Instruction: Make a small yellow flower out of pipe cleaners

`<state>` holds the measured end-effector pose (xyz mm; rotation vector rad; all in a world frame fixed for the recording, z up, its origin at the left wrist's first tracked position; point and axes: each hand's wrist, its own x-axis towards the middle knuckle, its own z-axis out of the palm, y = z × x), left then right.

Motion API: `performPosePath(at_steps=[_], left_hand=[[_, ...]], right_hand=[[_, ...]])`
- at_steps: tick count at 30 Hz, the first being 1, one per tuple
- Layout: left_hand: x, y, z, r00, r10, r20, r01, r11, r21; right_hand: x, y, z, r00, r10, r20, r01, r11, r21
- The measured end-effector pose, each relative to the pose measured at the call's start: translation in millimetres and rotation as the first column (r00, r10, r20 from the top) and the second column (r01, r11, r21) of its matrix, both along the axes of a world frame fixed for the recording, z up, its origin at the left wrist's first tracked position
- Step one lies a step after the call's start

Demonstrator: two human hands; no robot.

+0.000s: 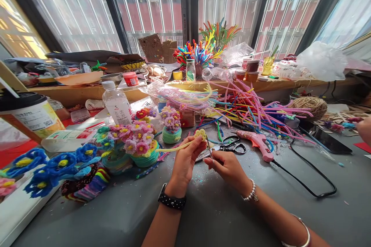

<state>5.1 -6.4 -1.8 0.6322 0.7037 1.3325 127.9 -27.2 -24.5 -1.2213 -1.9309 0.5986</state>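
My left hand (188, 158) pinches a small pale yellow pipe-cleaner flower (200, 134) by its side, above the table's middle. From that hand a pale yellow pipe cleaner (171, 148) sticks out to the left. The fingers of my right hand (230, 168) are closed on a thin dark rod (208, 144), whose tip touches or nearly touches the flower; its exact kind is unclear. Just behind my hands lie black-handled scissors (239, 148), partly hidden by them. A pink glue gun (257, 142) rests to their right.
Pipe-cleaner flower pots (145, 158) and blue flowers (62, 164) stand on the left, near a plastic bottle (117, 104) and a cup (31, 117). Loose pipe cleaners (261, 110) heap behind. A phone (326, 139), twine ball (308, 106) and another person's hand (364, 128) are at right.
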Motion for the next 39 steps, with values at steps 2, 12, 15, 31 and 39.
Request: performPosePath(at_steps=[2, 12, 15, 31, 39], left_hand=[[-0.3, 0.3, -0.5, 1.0, 0.009, 0.016, -0.009, 1.0, 0.001], [-2.6, -1.2, -3.0, 0.999, 0.01, 0.036, -0.011, 0.999, 0.036], [-2.3, -1.0, -2.6, 0.999, -0.012, 0.043, 0.011, 0.999, 0.035], [-1.4, -1.0, -2.8, 0.998, -0.053, 0.029, 0.052, 0.998, 0.034], [-0.4, -1.2, -1.5, 0.999, -0.043, 0.03, 0.042, 0.999, 0.025]], right_hand=[[-0.3, 0.0, -0.5, 1.0, -0.014, -0.024, 0.014, 1.0, 0.006], [-3.0, 1.8, -5.2, 0.996, 0.048, -0.075, -0.05, 0.998, -0.037], [-2.7, 0.4, -1.5, 0.99, 0.129, -0.061, -0.133, 0.989, -0.064], [-5.1, -1.0, 0.4, 0.992, 0.111, -0.054, -0.116, 0.99, -0.086], [-5.4, -0.7, -2.5, 0.998, 0.043, -0.044, -0.046, 0.998, -0.053]])
